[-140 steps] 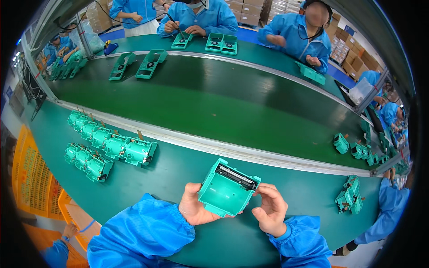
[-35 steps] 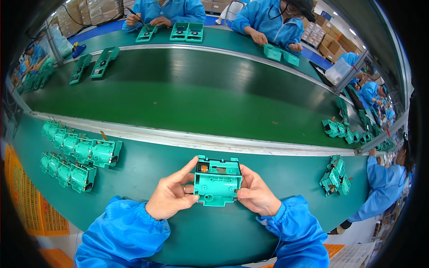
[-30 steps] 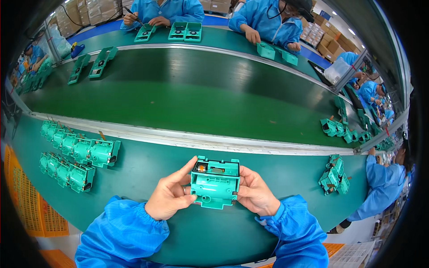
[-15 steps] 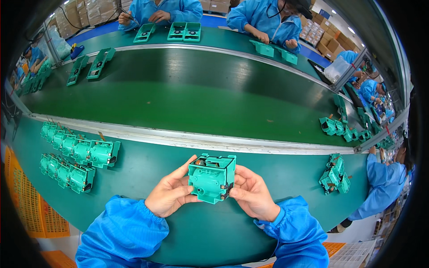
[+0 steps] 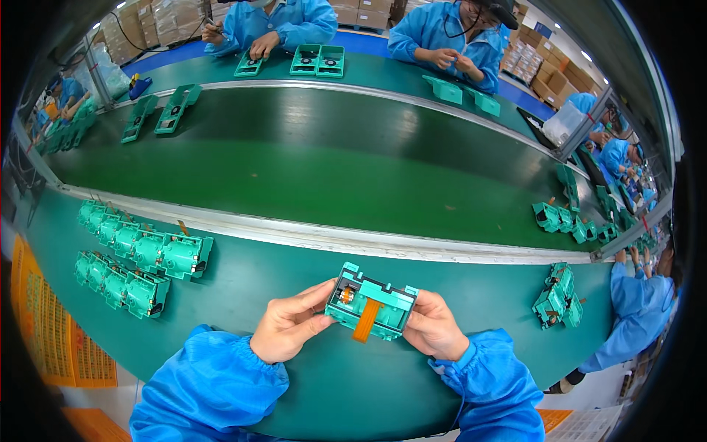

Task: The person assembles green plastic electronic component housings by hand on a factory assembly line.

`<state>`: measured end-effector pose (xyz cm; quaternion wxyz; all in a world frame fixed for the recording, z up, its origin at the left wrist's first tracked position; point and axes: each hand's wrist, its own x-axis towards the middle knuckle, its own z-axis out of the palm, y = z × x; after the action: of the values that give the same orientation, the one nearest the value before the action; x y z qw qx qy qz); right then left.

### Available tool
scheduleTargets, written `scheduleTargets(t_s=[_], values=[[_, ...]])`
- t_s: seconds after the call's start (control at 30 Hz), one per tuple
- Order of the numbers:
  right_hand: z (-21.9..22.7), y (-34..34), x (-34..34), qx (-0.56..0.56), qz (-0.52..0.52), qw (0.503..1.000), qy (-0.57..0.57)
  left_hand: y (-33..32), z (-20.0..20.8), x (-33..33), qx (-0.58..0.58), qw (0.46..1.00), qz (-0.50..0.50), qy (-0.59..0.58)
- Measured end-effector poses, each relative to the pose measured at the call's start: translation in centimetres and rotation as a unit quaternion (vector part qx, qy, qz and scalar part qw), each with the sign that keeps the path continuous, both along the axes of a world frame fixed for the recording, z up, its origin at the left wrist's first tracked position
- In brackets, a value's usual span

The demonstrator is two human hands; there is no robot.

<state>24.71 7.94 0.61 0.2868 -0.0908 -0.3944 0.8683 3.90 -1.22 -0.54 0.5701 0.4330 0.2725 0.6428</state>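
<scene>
Between my two hands, above the green table, I hold a teal plastic housing (image 5: 394, 303) by its two ends. Its open side faces me, showing a dark rim, a copper-coloured round part at the left and an orange flat ribbon cable (image 5: 366, 321) hanging over the near edge. My left hand (image 5: 293, 322) pinches the left end with thumb and fingers. At the right end, my right hand (image 5: 437, 325) grips the housing; some of its fingertips are hidden behind it.
Rows of similar teal housings (image 5: 147, 250) stand at left on the table; a few more (image 5: 558, 296) are stacked at right. Beyond a metal rail (image 5: 317, 232) runs a green conveyor belt (image 5: 294, 173). Co-workers in blue handle teal parts across it. An orange crate (image 5: 55, 331) stands at lower left.
The housing has been turned in my hands, from its rounded outer face to its open side with the ribbon cable. Both hands have shifted slightly right in view.
</scene>
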Motion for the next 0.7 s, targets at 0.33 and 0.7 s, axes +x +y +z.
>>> scheduleTargets(t_s=[0.33, 0.7], values=[[2.4, -4.4, -1.7, 0.302, -0.149, 0.925, -0.174, -0.4, 2.0, 1.7, -0.156, 0.986, -0.050, -0.022], [2.4, -3.3, -1.6, 0.576, -0.257, 0.752, -0.190, -1.2, -1.0, 0.8, -0.237, 0.904, -0.164, -0.317]])
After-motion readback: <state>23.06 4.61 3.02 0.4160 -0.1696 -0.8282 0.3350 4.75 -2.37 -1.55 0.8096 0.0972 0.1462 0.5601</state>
